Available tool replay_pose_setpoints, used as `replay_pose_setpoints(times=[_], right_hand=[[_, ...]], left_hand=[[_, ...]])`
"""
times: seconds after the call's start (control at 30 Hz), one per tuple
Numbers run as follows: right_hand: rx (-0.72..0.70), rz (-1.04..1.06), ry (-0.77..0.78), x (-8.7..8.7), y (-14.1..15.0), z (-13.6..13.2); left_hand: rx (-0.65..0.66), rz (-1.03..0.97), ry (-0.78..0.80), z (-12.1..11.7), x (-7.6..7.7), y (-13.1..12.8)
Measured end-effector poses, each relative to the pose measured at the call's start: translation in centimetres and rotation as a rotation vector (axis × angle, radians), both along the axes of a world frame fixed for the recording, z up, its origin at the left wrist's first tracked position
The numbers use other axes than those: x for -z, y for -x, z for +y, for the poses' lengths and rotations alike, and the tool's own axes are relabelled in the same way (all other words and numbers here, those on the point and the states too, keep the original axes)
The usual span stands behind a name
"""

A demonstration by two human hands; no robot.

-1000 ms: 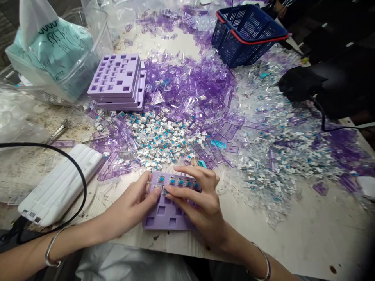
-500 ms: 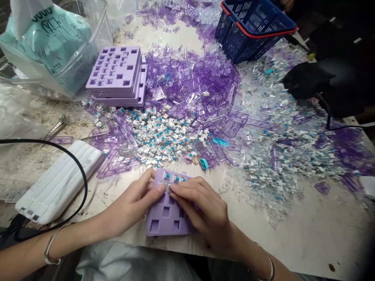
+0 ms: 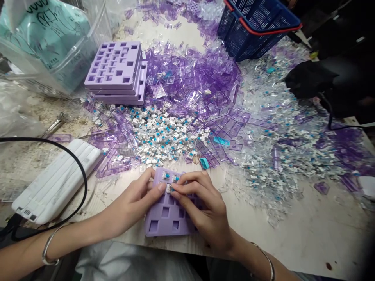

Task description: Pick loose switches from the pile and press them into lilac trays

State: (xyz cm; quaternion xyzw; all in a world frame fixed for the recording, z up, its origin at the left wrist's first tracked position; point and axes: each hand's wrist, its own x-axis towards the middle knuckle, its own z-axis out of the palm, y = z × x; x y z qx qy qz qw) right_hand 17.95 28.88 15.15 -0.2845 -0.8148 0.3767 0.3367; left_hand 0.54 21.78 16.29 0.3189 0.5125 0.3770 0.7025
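Observation:
A light purple plate with square holes lies at the table's front edge, tilted slightly. White key switches with blue tops sit in its far-end holes. My left hand grips the plate's left side, thumb on top and fingers curled at the edge. With thumb and fingertips, my right hand pinches a small white key switch at a hole beside my left thumb. My right hand covers much of the plate's right half.
Beyond my hands spreads a pile of loose white-and-blue switches. Clear purple pieces heap behind it. Similar purple plates are stacked at the left. A white power bank with a black cable and a blue basket are also there.
My right fingers have lifted and shifted slightly at the switch, and its white side shows more. The left hand keeps its grip. The view has moved a little.

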Motion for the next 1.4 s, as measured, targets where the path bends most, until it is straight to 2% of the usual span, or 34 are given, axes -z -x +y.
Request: replay_pose_setpoints(times=[0.2, 0.37, 0.67, 1.03, 1.2, 1.3, 1.4], right_hand=[[0.076, -0.051, -0.039, 0.4, -0.1, -0.2], [0.079, -0.093, -0.115, 0.6, 0.1, -0.3], [-0.004, -0.167, -0.215, 0.3, -0.2, -0.3], [0.001, -0.202, -0.176, 0.4, -0.4, -0.1], [-0.007, -0.228, -0.226, 0.2, -0.8, 0.3], [0.012, -0.289, -0.252, 0.1, -1.2, 0.9], [-0.037, -0.368, -0.186, 0.2, -1.6, 1.6]], left_hand=[[-0.002, -0.008, -0.005, -0.1, 0.0, -0.1], [-0.030, 0.044, -0.011, -0.1, 0.9, -0.1], [-0.059, 0.100, -0.054, -0.3, 2.1, 0.0], [-0.030, 0.124, -0.039, 0.0, 1.9, 0.0], [-0.032, 0.133, -0.049, 0.1, 2.1, 0.0], [-0.047, 0.179, -0.069, 0.0, 2.1, 0.2], [-0.078, 0.196, -0.088, 0.0, 1.8, 0.3]])
